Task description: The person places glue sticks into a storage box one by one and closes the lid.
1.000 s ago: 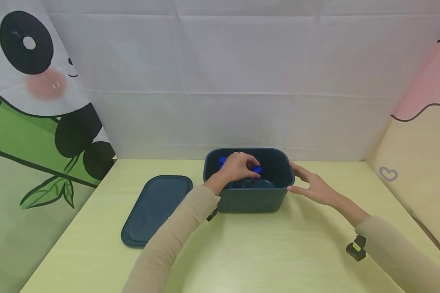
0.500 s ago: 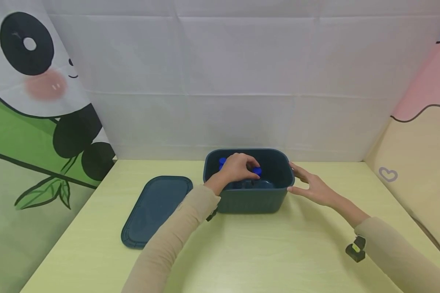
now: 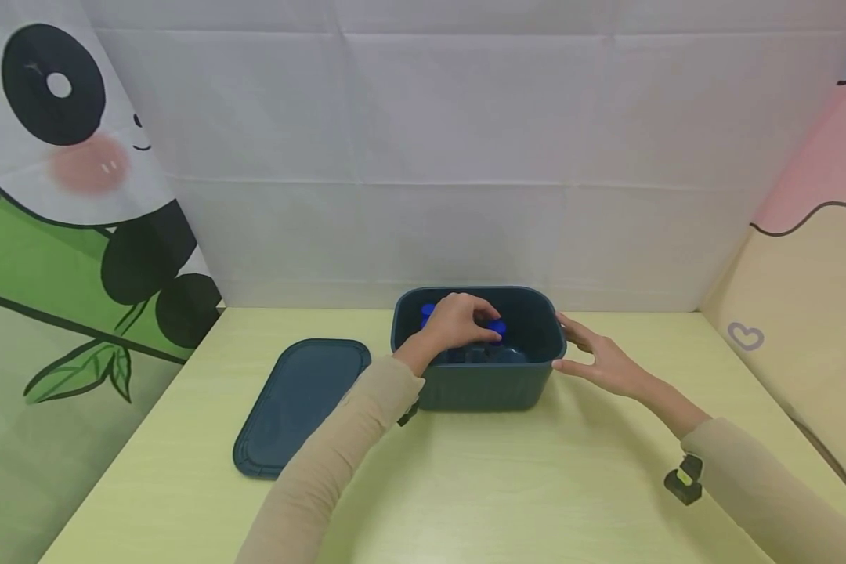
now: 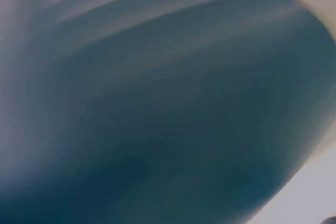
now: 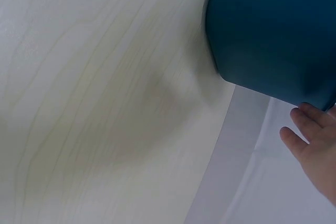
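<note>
A dark teal storage bin (image 3: pixel 486 388) stands on the table near the back wall. Reaching over its front left rim, my left hand (image 3: pixel 458 321) pinches a round blue cap (image 3: pixel 497 327) between thumb and fingers; whatever is under the cap is hard to make out. A second blue cap (image 3: pixel 428 312) shows inside at the left, partly behind that hand. Outside the right end of the bin, my right hand (image 3: pixel 604 362) touches the wall near the rim with extended fingers and thumb. The left wrist view is filled by the bin's wall (image 4: pixel 173 98).
A flat dark teal lid (image 3: pixel 303 399) lies on the pale yellow table (image 3: pixel 536 486), left of the bin and partly under the left sleeve. A white cloth wall (image 3: pixel 458 157) rises behind, with printed cartoon panels on both sides.
The blue cap has shifted very slightly to the right and up in my left hand's fingers. My right hand and the bin stay where they were.
</note>
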Demonstrator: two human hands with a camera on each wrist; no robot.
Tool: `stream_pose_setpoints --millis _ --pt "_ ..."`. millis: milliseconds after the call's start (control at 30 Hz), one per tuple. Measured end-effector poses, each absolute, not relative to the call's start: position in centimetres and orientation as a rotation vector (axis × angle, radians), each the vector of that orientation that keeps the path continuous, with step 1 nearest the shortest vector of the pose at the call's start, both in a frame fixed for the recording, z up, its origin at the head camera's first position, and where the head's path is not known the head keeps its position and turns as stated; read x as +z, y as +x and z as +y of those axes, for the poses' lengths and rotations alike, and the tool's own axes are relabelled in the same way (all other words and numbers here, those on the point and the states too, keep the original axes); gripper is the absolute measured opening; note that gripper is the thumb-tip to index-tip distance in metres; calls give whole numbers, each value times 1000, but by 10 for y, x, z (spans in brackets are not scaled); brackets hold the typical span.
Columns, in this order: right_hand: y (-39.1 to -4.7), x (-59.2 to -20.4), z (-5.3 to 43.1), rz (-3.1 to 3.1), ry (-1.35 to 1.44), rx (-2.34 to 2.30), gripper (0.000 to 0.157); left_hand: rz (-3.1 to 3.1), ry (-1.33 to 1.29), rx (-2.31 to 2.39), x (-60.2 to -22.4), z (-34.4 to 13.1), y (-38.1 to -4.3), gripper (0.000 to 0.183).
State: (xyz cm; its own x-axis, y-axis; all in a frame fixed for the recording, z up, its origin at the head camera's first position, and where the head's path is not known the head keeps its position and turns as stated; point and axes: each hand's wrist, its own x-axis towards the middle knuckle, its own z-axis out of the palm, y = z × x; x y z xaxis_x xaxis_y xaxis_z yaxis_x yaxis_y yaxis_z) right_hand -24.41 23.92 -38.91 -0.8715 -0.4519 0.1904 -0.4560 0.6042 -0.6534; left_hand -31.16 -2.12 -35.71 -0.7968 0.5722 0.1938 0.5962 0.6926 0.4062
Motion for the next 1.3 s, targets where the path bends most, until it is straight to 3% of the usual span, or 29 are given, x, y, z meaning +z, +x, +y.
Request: stream_pose_setpoints --millis 667,933,1300 --pt "-244 -384 239 -2818 808 1107 74 -2790 -1018 -1016 -330 -54 -296 38" --pt "-245 -386 238 -2816 810 1128 74 -2734 -983 -1178 -317 -99 -281 40" --pt "-244 -387 236 -2791 817 1152 74 -2643 -642 -1270 -324 -190 -263 40"
